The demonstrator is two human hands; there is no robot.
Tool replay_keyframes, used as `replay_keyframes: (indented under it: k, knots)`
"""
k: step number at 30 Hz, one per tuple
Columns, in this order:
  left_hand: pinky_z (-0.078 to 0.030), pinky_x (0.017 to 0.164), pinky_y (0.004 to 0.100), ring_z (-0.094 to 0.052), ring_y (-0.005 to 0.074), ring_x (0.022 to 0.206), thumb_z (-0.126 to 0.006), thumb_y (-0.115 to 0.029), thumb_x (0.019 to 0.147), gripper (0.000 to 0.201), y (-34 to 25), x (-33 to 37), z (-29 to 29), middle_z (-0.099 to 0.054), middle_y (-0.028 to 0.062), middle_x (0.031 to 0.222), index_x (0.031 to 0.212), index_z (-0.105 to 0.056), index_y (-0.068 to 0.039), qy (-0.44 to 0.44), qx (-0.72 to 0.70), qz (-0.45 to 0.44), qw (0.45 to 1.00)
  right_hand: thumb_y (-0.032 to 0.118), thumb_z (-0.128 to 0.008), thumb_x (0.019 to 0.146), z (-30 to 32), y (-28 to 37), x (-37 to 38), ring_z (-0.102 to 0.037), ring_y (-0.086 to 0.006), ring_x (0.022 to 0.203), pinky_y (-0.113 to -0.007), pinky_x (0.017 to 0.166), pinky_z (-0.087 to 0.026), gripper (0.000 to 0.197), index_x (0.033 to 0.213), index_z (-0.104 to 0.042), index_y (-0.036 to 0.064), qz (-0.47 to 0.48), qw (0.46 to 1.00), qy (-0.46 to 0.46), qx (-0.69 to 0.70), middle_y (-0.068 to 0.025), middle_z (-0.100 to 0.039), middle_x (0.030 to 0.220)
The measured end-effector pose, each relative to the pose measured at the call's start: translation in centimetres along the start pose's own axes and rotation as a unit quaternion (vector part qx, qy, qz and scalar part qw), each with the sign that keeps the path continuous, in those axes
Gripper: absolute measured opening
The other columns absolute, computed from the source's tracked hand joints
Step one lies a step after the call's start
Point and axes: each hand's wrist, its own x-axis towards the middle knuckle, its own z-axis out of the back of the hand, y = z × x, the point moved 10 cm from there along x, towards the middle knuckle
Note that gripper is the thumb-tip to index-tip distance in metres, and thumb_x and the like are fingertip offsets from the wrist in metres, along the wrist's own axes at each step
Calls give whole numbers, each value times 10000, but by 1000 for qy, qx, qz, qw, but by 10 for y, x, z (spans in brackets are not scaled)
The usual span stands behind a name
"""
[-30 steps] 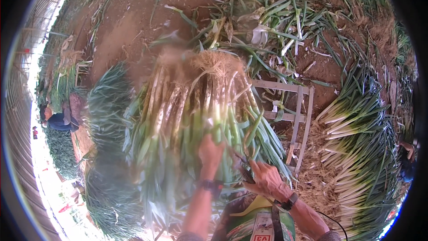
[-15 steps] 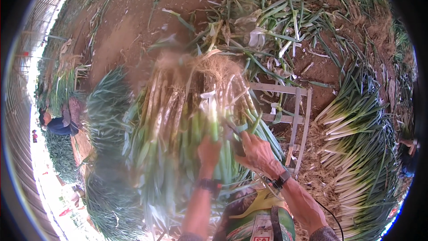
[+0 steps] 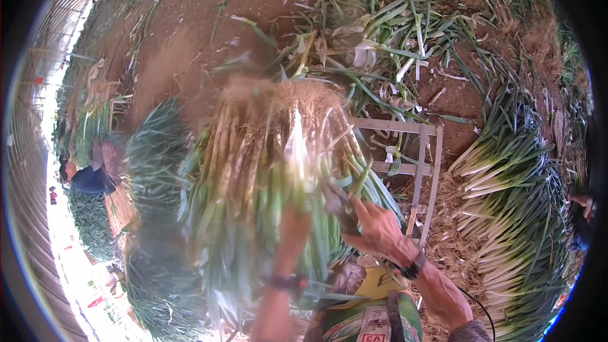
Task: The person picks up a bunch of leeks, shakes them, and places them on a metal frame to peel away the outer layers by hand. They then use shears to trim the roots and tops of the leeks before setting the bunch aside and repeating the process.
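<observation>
A thick pile of green onions (image 3: 244, 152) lies before me, with brown roots at the far end and green leaves toward me. One stalk with a clean white shaft (image 3: 296, 130) stands out on top. My left hand (image 3: 293, 228), smeared by motion, is closed around the green part in line with that stalk. Just right of it, my right hand (image 3: 378, 231) grips what looks like a small knife (image 3: 333, 196), its dark blade pointing up and left. The blade is blurred, and the fingers partly hide the handle.
A frame of pale bars (image 3: 423, 158) stands right of the pile. Rows of cleaned green onions (image 3: 497, 234) lie at the far right. Discarded leaves (image 3: 392, 31) litter the soil ahead. More bundles (image 3: 155, 215) are at left, with another person (image 3: 92, 177) beyond.
My left hand has drawn down toward me and blurred. My right hand, with the knife, has shifted slightly right and nearer. More of the white shaft shows.
</observation>
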Motion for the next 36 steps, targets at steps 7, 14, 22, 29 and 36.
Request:
replay_keyframes:
  k: [7,14,22,29,36]
  knots:
    - [-466,825,466,-619,290,920,-558,-481,939,549,-5,-48,-8,-653,197,1006,1191,-564,7,-136,173,-167,961,401,-797,721,-2,7,-77,-614,-334,747,-426,621,-513,845,1340,-456,-63,35,998,17,42,-152,-590,895]
    - [-498,737,481,-641,352,858,-550,-282,928,281,1,-76,-95,-636,220,941,1038,-584,-26,93,234,-135,958,455,-797,732,-5,-42,-94,-652,-382,868,-456,724,-535,877,1328,-471,-100,-81,997,11,3,-222,-628,1026]
    - [-488,786,552,-625,484,911,-588,-260,901,332,33,-41,-111,-645,309,947,1093,-552,9,59,91,26,994,376,-797,706,-21,-41,-107,-642,-399,919,-466,750,-533,837,1318,-483,-101,-46,999,-1,-13,-238,-619,1047]
    - [-504,774,508,-634,446,940,-624,-94,850,361,51,-55,-89,-652,269,988,1189,-564,15,135,-21,17,990,377,-783,730,-50,-8,-94,-616,-374,911,-454,735,-532,806,1316,-458,-69,-8,997,71,32,-216,-594,1000]
    - [-533,774,442,-661,332,889,-666,-66,860,196,15,-12,32,-671,197,1013,1039,-634,8,-187,252,-103,944,336,-788,711,-79,11,-80,-610,-366,850,-456,690,-520,761,1285,-458,-41,39,995,90,36,-201,-587,940]
